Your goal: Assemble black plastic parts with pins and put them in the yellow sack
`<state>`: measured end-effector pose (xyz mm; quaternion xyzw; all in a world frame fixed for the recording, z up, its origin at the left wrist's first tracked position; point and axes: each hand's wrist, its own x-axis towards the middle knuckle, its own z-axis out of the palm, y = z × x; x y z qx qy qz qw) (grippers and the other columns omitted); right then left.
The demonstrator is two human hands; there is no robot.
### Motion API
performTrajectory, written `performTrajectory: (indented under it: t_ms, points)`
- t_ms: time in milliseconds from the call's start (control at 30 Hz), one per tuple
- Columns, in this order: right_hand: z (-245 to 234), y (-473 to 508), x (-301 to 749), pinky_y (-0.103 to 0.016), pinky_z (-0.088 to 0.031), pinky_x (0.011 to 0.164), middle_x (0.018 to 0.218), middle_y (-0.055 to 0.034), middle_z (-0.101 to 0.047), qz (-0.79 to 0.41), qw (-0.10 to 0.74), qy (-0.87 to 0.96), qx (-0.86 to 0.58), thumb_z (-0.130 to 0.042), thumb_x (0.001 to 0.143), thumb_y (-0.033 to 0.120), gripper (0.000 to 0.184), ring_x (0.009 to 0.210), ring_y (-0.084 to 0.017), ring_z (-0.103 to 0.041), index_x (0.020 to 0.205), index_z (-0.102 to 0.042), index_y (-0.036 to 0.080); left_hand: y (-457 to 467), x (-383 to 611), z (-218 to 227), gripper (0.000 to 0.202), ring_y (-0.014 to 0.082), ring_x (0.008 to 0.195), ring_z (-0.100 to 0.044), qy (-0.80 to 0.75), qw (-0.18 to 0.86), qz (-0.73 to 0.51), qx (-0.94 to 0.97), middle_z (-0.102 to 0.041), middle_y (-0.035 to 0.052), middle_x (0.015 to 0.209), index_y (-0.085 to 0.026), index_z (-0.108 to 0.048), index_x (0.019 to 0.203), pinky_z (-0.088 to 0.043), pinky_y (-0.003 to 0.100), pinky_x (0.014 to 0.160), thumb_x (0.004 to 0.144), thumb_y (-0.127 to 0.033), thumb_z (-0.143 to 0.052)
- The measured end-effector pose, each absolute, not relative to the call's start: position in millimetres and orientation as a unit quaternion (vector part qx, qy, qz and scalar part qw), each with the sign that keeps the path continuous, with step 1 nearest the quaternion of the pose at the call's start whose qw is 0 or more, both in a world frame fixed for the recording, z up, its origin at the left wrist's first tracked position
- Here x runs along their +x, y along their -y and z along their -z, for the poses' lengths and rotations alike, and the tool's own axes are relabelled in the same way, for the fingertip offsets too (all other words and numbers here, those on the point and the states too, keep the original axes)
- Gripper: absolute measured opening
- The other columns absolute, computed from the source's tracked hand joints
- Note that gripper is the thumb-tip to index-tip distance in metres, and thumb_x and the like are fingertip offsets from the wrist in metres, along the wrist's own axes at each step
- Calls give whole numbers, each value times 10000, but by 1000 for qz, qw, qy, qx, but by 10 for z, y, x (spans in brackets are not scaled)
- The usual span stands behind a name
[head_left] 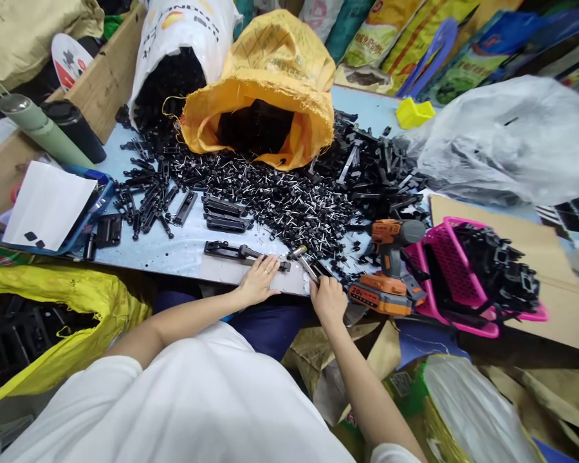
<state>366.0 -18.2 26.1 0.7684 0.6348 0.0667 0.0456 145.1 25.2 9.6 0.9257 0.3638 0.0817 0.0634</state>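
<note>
My left hand is over the right part of a long black plastic piece, with the fingers across it and the thumb on the near side. This piece lies on a pale board at the table's front edge. A small hammer with a brass-coloured head is in my right hand, fingers wrapped round the lower handle. Its head is close to the right end of the black piece; whether they touch I cannot tell. Just beyond lie several similar black pieces and a heap of small black parts with metal pins.
An orange cordless drill stands right of my right hand, before a pink basket of black parts. An orange sack and a white sack lie open at the back. A blue tray sits left, above a yellow bag.
</note>
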Motion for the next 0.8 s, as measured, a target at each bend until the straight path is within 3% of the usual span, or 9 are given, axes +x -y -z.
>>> performTrajectory:
  t_ms: [100,200,267,400,467,533,633,700,800]
  points:
    - [-192,336,3722,-307,-353,653,897,-164,-583,-55,72,-624,777,-277,953,386,403,844,-247,-549,932,-569,109,-239,1528,-25,871,298,1412,-23,-396,70,-59,913,-117,205,1509,10,-242,1420,-51,462,1157,834,-606,-427]
    - [-338,253,3635,-283,-350,602,885,-146,-606,19,39,-613,789,-255,959,405,416,754,-221,-581,1010,-550,115,-193,1597,-11,939,302,1410,11,-422,69,-51,902,-101,202,1512,2,-218,1431,-40,467,1159,798,-651,-450]
    - [-606,175,3539,-276,-358,591,814,-113,-619,88,-19,-616,783,-249,956,439,427,684,-206,-585,1020,-542,135,-163,1639,-11,968,303,1409,22,-437,69,-46,896,-95,198,1513,-5,-203,1437,-42,473,1159,781,-669,-459]
    - [-1226,161,3267,-262,-396,593,673,-40,-584,194,-222,-617,730,-207,957,475,426,581,-165,-558,960,-517,184,-138,1705,16,1016,315,1403,58,-453,75,-46,887,-65,210,1512,22,-196,1433,-33,471,1162,758,-681,-483]
    - [-1314,205,3073,-259,-414,588,659,-35,-575,217,-286,-601,714,-136,964,455,450,563,-156,-551,972,-498,189,-139,1729,51,1010,313,1403,65,-460,74,-47,884,-69,208,1512,23,-198,1432,-30,465,1164,758,-669,-492]
    - [-1182,234,2865,-270,-426,596,675,-58,-591,244,-263,-604,711,-55,964,419,503,584,-167,-565,971,-498,180,-141,1748,95,925,309,1406,36,-463,67,-42,883,-106,193,1513,9,-206,1435,-31,466,1165,795,-601,-479]
    - [-830,220,2664,-295,-424,623,715,-94,-624,295,-103,-642,700,-75,962,409,511,653,-206,-602,913,-523,168,-148,1756,143,711,282,1411,-41,-469,50,-30,882,-172,141,1514,-50,-221,1446,-43,463,1166,857,-400,-414]
    - [-719,197,2659,-300,-419,630,714,-90,-630,303,-39,-658,688,-120,961,435,491,678,-224,-613,891,-528,172,-155,1748,147,699,286,1410,-50,-470,51,-32,881,-165,151,1513,-34,-225,1441,-61,459,1165,853,-367,-402]
    - [-800,197,2748,-289,-419,613,684,-70,-617,280,-100,-652,697,-80,959,462,516,641,-208,-603,924,-516,189,-162,1738,132,873,343,1401,-18,-462,68,-49,883,-116,235,1501,72,-212,1411,-73,455,1161,812,-516,-451]
